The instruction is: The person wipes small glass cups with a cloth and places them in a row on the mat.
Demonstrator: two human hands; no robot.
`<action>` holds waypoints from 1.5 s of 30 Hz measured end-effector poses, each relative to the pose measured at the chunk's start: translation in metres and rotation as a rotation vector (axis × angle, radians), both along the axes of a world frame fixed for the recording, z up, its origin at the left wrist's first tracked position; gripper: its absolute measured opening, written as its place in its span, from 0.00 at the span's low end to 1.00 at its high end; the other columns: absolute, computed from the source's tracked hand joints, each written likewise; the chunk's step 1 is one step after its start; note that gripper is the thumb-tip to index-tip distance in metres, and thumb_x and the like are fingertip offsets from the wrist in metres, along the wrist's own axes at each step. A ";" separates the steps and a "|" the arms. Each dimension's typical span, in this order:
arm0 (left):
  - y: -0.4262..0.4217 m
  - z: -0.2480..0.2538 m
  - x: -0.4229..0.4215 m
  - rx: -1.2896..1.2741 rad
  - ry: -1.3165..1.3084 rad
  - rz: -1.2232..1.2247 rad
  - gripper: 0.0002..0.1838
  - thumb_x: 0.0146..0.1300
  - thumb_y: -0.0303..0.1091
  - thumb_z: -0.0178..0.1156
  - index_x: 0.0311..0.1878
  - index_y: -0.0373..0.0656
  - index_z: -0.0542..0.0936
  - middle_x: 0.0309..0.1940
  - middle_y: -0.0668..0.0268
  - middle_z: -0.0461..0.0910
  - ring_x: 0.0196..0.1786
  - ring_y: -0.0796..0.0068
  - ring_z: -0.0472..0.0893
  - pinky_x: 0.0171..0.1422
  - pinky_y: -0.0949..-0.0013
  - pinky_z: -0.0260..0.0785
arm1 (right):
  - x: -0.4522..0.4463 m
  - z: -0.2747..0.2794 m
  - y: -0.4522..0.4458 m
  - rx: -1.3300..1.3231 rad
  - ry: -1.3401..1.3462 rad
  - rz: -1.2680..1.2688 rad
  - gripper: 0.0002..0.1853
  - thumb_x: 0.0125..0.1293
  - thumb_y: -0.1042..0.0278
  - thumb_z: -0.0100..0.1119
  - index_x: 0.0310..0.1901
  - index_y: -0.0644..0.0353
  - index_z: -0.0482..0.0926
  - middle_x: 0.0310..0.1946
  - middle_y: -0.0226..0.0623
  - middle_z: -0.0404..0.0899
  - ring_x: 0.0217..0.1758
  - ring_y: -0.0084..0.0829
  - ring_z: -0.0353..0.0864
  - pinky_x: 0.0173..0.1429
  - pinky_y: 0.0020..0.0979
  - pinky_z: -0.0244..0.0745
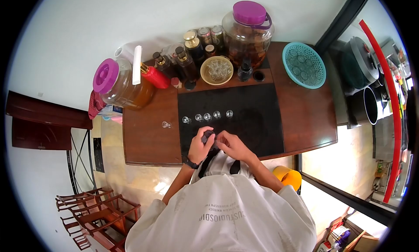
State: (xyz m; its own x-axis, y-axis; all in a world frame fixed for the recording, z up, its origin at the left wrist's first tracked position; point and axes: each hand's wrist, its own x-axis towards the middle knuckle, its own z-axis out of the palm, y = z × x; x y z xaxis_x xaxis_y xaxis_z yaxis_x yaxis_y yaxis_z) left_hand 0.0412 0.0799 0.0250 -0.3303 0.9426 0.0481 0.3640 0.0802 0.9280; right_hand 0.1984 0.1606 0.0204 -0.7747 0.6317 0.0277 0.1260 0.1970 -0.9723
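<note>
My left hand (200, 146) is closed around a small dark object (207, 134) near the front edge of a black mat (253, 106). What kind of object it is, I cannot make out. Right beside it, my right hand (233, 145) has its fingers pinched together; anything between them is hidden. Beyond my hands, several small clear pieces, one of them a clear piece (217, 115), stand in a loose row on the mat. Another clear piece (166, 124) lies on the bare wood to the left.
Behind the mat are a tan bowl (204, 80) of clear pieces, a small black bottle (245, 71), several pump bottles and a big purple-lidded jar (248, 45). A second jar (126, 88) stands left, a teal basket (321, 75) right. A yellow bin (290, 178) is below the table.
</note>
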 end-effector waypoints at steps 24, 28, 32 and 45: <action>0.000 -0.002 -0.006 -0.052 -0.138 -0.055 0.14 0.70 0.35 0.51 0.55 0.41 0.70 0.38 0.62 0.77 0.40 0.75 0.76 0.47 0.73 0.68 | -0.005 -0.007 -0.002 -0.185 0.059 -0.112 0.12 0.63 0.69 0.61 0.45 0.62 0.72 0.24 0.32 0.71 0.25 0.22 0.70 0.32 0.25 0.68; 0.003 -0.013 -0.011 -0.030 -0.278 0.011 0.14 0.69 0.33 0.53 0.55 0.40 0.70 0.37 0.65 0.76 0.40 0.79 0.75 0.47 0.75 0.68 | -0.005 -0.002 -0.002 -0.078 0.098 -0.114 0.12 0.59 0.72 0.64 0.43 0.61 0.74 0.28 0.32 0.73 0.27 0.22 0.72 0.33 0.24 0.69; 0.008 -0.013 -0.010 0.034 -0.400 0.102 0.16 0.66 0.28 0.57 0.55 0.41 0.69 0.42 0.65 0.75 0.41 0.80 0.76 0.48 0.77 0.69 | -0.003 -0.008 -0.001 0.119 0.173 -0.145 0.13 0.54 0.76 0.67 0.40 0.60 0.76 0.34 0.34 0.74 0.30 0.24 0.74 0.34 0.24 0.71; 0.003 -0.019 -0.008 0.068 -0.847 0.302 0.14 0.71 0.36 0.49 0.57 0.46 0.68 0.47 0.65 0.77 0.47 0.77 0.78 0.48 0.71 0.71 | -0.004 -0.002 -0.004 0.136 0.124 -0.289 0.15 0.51 0.74 0.71 0.39 0.60 0.76 0.36 0.35 0.80 0.31 0.25 0.77 0.36 0.24 0.73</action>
State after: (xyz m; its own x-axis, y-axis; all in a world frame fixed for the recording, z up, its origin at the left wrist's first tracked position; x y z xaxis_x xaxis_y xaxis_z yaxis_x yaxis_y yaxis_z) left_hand 0.0331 0.0825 0.0063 -0.5134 0.8140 -0.2716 -0.4718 -0.0034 0.8817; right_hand 0.1947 0.1562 0.0181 -0.5497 0.8086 0.2096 0.0780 0.2995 -0.9509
